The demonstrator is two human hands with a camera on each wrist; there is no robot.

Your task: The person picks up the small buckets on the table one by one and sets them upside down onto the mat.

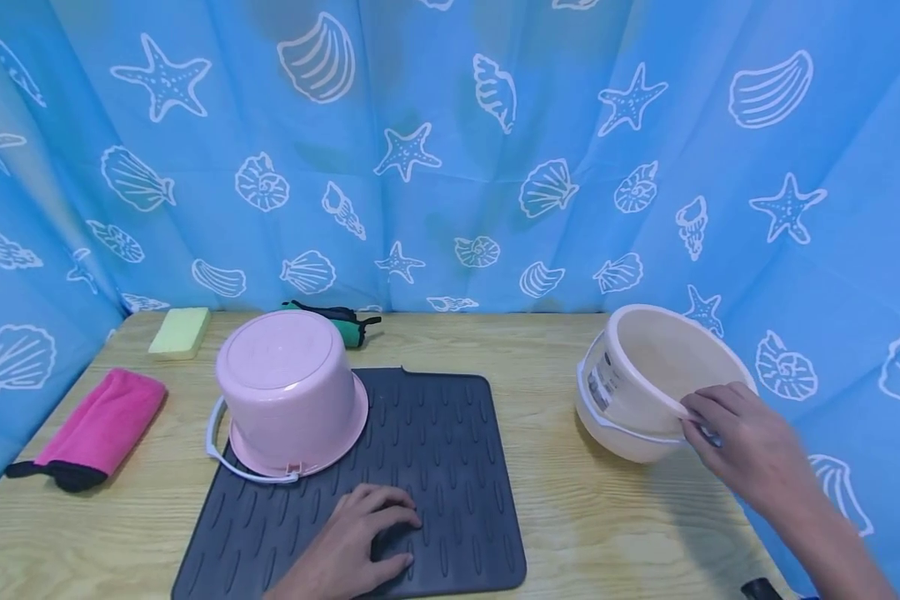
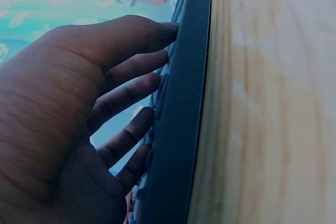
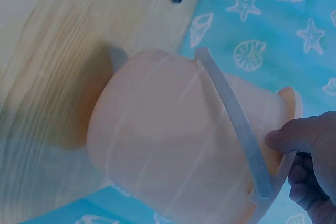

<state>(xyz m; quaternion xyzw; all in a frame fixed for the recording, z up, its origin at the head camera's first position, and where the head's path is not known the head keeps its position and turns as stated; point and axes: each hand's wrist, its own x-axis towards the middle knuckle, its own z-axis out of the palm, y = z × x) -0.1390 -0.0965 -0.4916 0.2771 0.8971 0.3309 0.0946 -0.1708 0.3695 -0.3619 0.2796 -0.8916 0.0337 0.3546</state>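
My right hand (image 1: 742, 437) pinches the rim of a cream bucket (image 1: 615, 400) at the table's right side, thumb on one face of the wall and fingers on the other. The bucket leans, its mouth tipped toward that hand; its pale handle (image 3: 236, 119) hangs against the wall. My left hand (image 1: 360, 533) rests with relaxed, slightly bent fingertips on a dark ridged mat (image 1: 450, 467). Upside down on the mat's far left part stands a pink bucket (image 1: 288, 400), its white handle (image 1: 251, 475) lying out to the front left.
On the left lie a pink cloth (image 1: 108, 417) with black trim and a yellow sponge (image 1: 180, 333). A green rolled cloth (image 1: 351, 329) with black trim sits behind the pink bucket. A blue shell-print curtain (image 1: 450, 167) surrounds the wooden table (image 1: 562, 517). A black-tipped object (image 1: 760, 588) shows at the front right.
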